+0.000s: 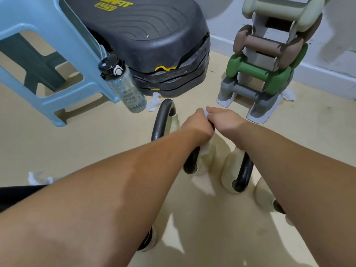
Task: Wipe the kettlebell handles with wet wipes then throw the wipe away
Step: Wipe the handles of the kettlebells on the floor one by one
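While both hands, left hand (196,123) and right hand (224,120), pinch the wet wipe (205,114) above the floor-standing kettlebell handle (163,120), uneven pull risks tearing it, leaving handles unwiped.

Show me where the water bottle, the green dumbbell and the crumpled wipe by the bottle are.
water bottle (126,87), head view, on its clear body below the black lid.
green dumbbell (256,73), head view, on its middle bar.
crumpled wipe (153,102), head view, on the middle of the white wad.
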### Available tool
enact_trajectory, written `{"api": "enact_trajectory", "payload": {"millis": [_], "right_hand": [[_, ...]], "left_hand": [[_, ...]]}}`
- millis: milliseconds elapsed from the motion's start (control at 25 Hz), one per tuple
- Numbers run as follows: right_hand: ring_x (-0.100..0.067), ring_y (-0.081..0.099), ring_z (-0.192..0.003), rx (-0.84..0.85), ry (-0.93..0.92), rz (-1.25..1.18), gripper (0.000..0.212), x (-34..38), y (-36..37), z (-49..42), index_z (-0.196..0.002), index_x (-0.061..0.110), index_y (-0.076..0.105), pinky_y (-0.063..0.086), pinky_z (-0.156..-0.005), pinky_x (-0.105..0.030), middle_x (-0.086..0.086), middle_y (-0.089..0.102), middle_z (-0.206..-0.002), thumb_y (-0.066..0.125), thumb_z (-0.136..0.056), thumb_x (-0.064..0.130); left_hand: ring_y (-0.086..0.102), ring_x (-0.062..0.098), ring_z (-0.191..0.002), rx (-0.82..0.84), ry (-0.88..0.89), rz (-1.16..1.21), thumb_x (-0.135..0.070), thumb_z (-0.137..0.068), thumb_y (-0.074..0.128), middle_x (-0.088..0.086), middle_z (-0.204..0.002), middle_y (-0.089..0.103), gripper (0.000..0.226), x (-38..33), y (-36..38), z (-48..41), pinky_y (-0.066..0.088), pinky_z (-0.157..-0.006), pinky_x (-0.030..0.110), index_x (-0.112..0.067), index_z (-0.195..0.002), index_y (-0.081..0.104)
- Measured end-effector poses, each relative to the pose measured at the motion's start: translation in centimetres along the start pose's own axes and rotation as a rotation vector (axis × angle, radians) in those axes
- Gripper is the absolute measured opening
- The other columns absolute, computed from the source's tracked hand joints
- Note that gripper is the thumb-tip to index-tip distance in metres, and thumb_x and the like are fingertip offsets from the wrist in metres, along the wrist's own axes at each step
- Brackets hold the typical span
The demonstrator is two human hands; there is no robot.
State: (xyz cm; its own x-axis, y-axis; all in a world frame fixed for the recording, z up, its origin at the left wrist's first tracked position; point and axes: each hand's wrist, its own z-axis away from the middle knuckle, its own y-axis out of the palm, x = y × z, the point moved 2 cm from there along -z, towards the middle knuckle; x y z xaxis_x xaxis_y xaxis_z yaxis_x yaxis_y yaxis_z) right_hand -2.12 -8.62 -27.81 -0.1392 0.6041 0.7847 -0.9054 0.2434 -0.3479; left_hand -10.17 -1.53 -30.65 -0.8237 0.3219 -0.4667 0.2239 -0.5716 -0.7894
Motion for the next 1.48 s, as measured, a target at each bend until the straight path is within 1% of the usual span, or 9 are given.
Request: {"api": "enact_trajectory", "payload": {"millis": [200, 320, 440, 640, 760, 920, 1080, 1240, 1480], "right_hand": [[-0.02, 0.041, -0.139, -0.024, -0.014, -0.033, 0.055, 0.5, 0.7, 0.1, -0.148, 0.027, 0.044, 0.032, -0.11, -0.026, 0.005, 0.041, -0.154, 0.048, -0.094, 0.018], [-0.026, 0.045, -0.136, -0.068, -0.071, 0.178, 0.053, 0.8, 1.4, 0.2, -0.152, 0.026, 0.036, 0.037, -0.113, -0.034, 0.0, 0.041, -0.155, 0.041, -0.099, 0.028], [-0.028, 0.039, -0.141, -0.072, -0.069, 0.225, 0.053, 0.6, 1.5, 0.2, -0.154, 0.025, 0.032, 0.032, -0.116, -0.037, -0.002, 0.037, -0.157, 0.04, -0.101, 0.032], [-0.033, 0.048, -0.128, -0.093, -0.104, 0.249, 0.042, 0.6, 1.6, 0.5, -0.141, 0.009, 0.046, 0.038, -0.105, -0.037, -0.014, 0.051, -0.143, 0.04, -0.103, 0.026], [-0.031, 0.054, -0.115, -0.081, -0.07, 0.149, 0.037, 0.9, 1.3, 0.5, -0.122, 0.005, 0.059, 0.041, -0.096, -0.037, -0.016, 0.06, -0.13, 0.035, -0.104, 0.026], [-0.028, 0.052, -0.104, -0.061, -0.028, 0.083, 0.037, 1.1, 0.9, 0.5, -0.117, 0.007, 0.062, 0.038, -0.088, -0.032, -0.008, 0.06, -0.111, 0.034, -0.104, 0.026], [-0.036, 0.047, -0.126, -0.081, -0.061, 0.151, 0.04, 1.2, 1.6, 0.8, -0.134, 0.003, 0.051, 0.036, -0.104, -0.039, -0.017, 0.054, -0.136, 0.031, -0.105, 0.021], [-0.035, 0.041, -0.135, -0.076, -0.089, 0.197, 0.042, 1.2, 1.6, 1.0, -0.143, 0.006, 0.043, 0.031, -0.111, -0.039, -0.016, 0.046, -0.148, 0.031, -0.105, 0.022], [-0.036, 0.042, -0.133, -0.088, -0.117, 0.249, 0.043, 1.0, 1.9, 1.7, -0.142, 0.004, 0.04, 0.034, -0.108, -0.039, -0.017, 0.045, -0.147, 0.032, -0.105, 0.023]], "left_hand": [[0.064, 0.028, -0.098, -0.188, 0.012, 0.289, -0.05, -0.1, 0.032, -0.001, -0.105, 0.067, 0.038, 3.0, 1.7, 6.4, 0.053, -0.084, 0.042, -0.034, -0.132, 0.046], [0.054, 0.017, -0.128, -0.227, 0.11, 0.359, -0.044, -0.104, 0.04, -0.005, -0.146, 0.052, 0.057, 6.4, 5.2, 11.8, 0.044, -0.106, 0.035, -0.039, -0.156, 0.019], [0.044, 0.018, -0.138, -0.222, 0.037, 0.372, -0.037, -0.104, 0.046, -0.003, -0.159, 0.037, 0.069, 7.5, 7.3, 12.7, 0.034, -0.108, 0.024, -0.035, -0.16, 0.006], [0.062, 0.029, -0.109, -0.284, 0.051, 0.2, -0.037, -0.105, 0.04, 0.004, -0.118, 0.063, 0.036, 4.8, 3.5, 9.7, 0.048, -0.082, 0.038, -0.018, -0.135, 0.044], [0.064, 0.037, -0.104, -0.151, -0.094, 0.164, -0.027, -0.105, 0.038, 0.016, -0.107, 0.064, 0.027, 1.2, 0.6, 4.9, 0.044, -0.077, 0.036, -0.006, -0.118, 0.049], [0.061, 0.032, -0.096, -0.157, -0.073, 0.322, -0.045, -0.104, 0.029, 0.003, -0.098, 0.061, 0.029, 1.5, 0.8, 5.4, 0.047, -0.077, 0.039, -0.023, -0.103, 0.048], [0.061, 0.017, -0.09, -0.316, 0.061, 0.393, -0.046, -0.106, 0.033, -0.011, -0.1, 0.062, 0.031, 4.2, 3.7, 10.0, 0.047, -0.072, 0.035, -0.03, -0.129, 0.046], [0.053, -0.001, -0.111, -0.308, 0.075, 0.503, -0.055, -0.104, 0.03, -0.034, -0.127, 0.049, 0.043, 6.2, 6.1, 12.2, 0.047, -0.092, 0.03, -0.046, -0.146, 0.029], [0.057, 0.018, -0.115, -0.22, 0.024, 0.412, -0.047, -0.103, 0.038, -0.009, -0.127, 0.058, 0.042, 8.1, 7.0, 13.5, 0.049, -0.095, 0.04, -0.037, -0.144, 0.035]]}}
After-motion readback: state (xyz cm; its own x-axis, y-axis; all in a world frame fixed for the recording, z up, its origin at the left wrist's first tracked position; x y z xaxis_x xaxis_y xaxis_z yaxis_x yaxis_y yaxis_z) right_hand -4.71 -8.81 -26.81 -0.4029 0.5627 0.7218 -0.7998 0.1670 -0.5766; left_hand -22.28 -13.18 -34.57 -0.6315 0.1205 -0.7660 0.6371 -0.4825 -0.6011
